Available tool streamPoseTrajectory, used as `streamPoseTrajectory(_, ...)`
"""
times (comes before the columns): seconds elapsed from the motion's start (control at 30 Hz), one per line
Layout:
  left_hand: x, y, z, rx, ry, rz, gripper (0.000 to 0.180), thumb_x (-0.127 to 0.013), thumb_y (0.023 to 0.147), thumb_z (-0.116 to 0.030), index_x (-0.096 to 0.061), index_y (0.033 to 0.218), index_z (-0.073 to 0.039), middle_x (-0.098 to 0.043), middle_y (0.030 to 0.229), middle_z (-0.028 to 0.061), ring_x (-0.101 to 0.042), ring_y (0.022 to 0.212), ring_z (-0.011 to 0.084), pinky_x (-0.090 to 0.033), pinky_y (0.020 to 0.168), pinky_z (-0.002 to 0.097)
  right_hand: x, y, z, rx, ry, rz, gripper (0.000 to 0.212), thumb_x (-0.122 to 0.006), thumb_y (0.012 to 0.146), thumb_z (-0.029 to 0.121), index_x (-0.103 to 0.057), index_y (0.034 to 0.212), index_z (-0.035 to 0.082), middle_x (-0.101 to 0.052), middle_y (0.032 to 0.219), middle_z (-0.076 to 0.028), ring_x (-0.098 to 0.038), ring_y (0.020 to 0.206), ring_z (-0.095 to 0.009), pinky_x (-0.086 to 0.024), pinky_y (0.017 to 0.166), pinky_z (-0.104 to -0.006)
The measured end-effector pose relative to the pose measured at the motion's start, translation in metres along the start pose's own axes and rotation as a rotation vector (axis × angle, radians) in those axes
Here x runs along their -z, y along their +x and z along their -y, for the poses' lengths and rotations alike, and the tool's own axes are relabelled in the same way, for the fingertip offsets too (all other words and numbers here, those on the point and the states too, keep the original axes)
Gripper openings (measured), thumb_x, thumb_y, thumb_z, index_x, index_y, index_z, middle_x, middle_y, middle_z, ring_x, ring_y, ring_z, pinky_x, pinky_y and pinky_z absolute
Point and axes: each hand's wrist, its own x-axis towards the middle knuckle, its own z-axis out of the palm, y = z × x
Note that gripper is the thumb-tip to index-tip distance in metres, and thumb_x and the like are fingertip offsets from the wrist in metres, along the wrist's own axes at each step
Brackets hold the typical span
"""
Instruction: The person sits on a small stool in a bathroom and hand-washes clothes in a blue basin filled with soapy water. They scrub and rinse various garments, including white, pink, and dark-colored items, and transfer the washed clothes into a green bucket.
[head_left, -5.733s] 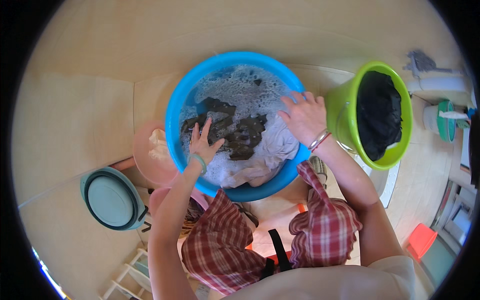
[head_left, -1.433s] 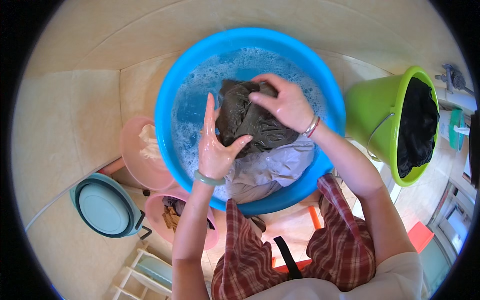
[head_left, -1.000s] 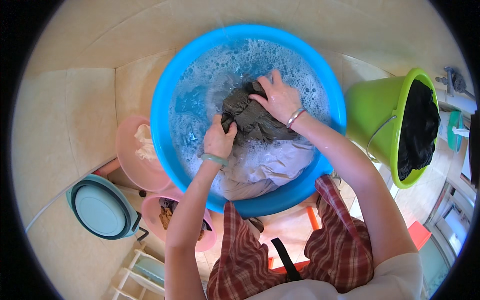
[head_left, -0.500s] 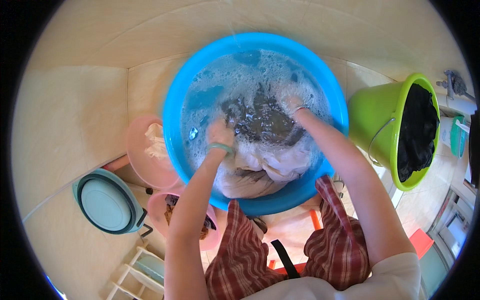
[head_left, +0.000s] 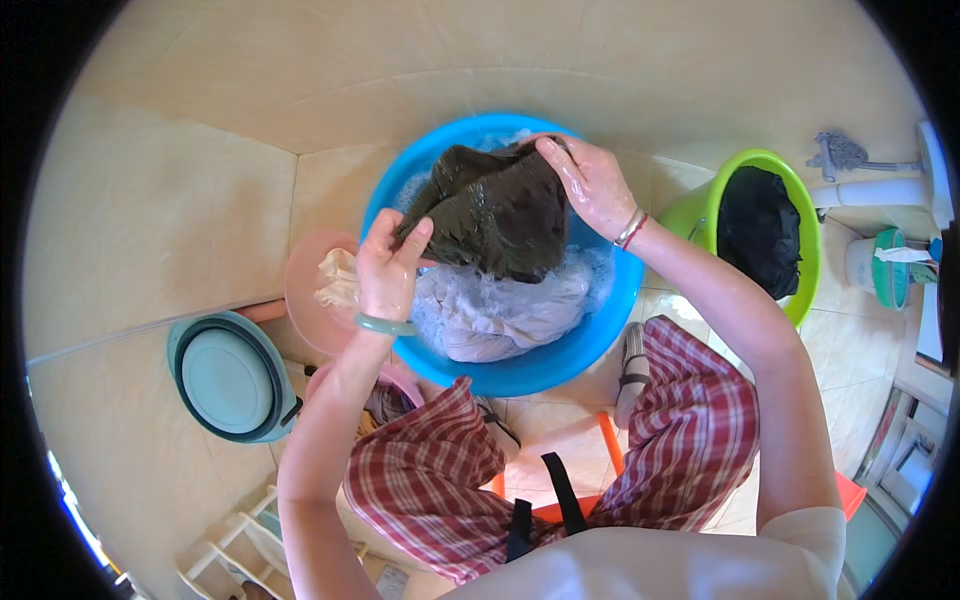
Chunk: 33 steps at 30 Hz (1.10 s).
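A wet dark olive garment [head_left: 495,215] is stretched between my two hands above the large blue basin [head_left: 520,378]. My left hand [head_left: 390,262] pinches its lower left edge between thumb and fingers. At its upper right corner, my right hand [head_left: 590,182] grips the cloth with the thumb on top. Below it, a pale, whitish cloth [head_left: 500,315] lies in the foamy water, partly covered by the dark garment. What kind of garment the dark cloth is cannot be made out.
Right of the basin stands a lime-green bucket [head_left: 812,245] holding black cloth [head_left: 758,230]. On the left are a pink basin [head_left: 308,285] with cream cloth, a lower pink basin [head_left: 400,378] with dark laundry, and a blue-grey collapsible tub [head_left: 228,380]. Tiled wall [head_left: 450,60] rises behind.
Both hands have come up out of the suds, lifting the dark garment with them and spreading it over the basin. The pale cloth stays in the water. The view has shifted slightly.
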Motion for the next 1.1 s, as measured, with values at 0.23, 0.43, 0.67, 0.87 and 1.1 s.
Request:
streamPoseTrajectory(0.23,-0.003,-0.035,-0.119,-0.199,-0.165,-0.051,0.015,-0.068,0.091,-0.013,-0.060,0.095,-0.001,-0.065,0.087,0.0060,-0.062,0.072,0.0114,-0.057,0.059,0.0274,0.032,-0.008,0.129,0.105,0.266,-0.076,0.039,-0.052,0.100,0.035,-0.063,0.103,-0.001,-0.063,0.076,-0.016,-0.063,0.070,-0.029,-0.049,0.063,-0.0348)
streamPoseTrajectory(0.43,0.011,-0.064,-0.179,-0.377,-0.293,-0.087,0.017,-0.068,0.091,-0.014,-0.060,0.097,0.000,-0.065,0.092,0.0096,-0.066,0.078,0.0165,-0.058,0.066,0.0305,0.040,-0.013,0.192,0.242,0.613,0.022,0.039,-0.065,0.093,0.036,-0.063,0.104,-0.001,-0.065,0.081,-0.005,-0.064,0.076,-0.010,-0.052,0.065,-0.0268)
streamPoseTrajectory(0.67,-0.007,-0.041,-0.131,-0.239,-0.319,0.134,0.021,-0.067,0.092,-0.020,-0.064,0.084,-0.001,-0.067,0.098,0.0040,-0.063,0.087,0.0115,-0.054,0.074,0.0274,0.014,-0.021,0.146,0.344,0.225,0.071,0.089,-0.089,0.067,0.031,-0.042,0.138,0.004,-0.064,0.112,-0.018,-0.065,0.100,-0.025,-0.052,0.087,-0.0349)
streamPoseTrajectory(0.87,-0.072,-0.026,0.050,-0.219,-0.312,0.092,0.018,-0.069,0.090,-0.019,-0.070,0.098,-0.003,-0.063,0.121,0.0058,-0.060,0.097,0.0129,-0.048,0.081,0.0282,-0.059,-0.055,0.026,0.153,-0.128,-0.007,0.059,-0.081,0.073,0.013,-0.054,0.125,0.009,-0.064,0.110,-0.012,-0.062,0.106,-0.024,-0.048,0.094,-0.0333)
streamPoseTrajectory(1.1,-0.099,-0.092,0.104,0.989,-1.220,-0.207,0.076,-0.065,0.085,-0.061,-0.041,0.146,-0.024,-0.040,0.147,0.0090,-0.038,0.131,0.0340,-0.034,0.108,0.0575,-0.048,-0.092,0.039,-0.129,0.315,-0.159,0.030,-0.074,0.076,0.003,-0.061,0.103,0.004,-0.063,0.096,-0.003,-0.061,0.087,-0.011,-0.050,0.078,-0.0273)
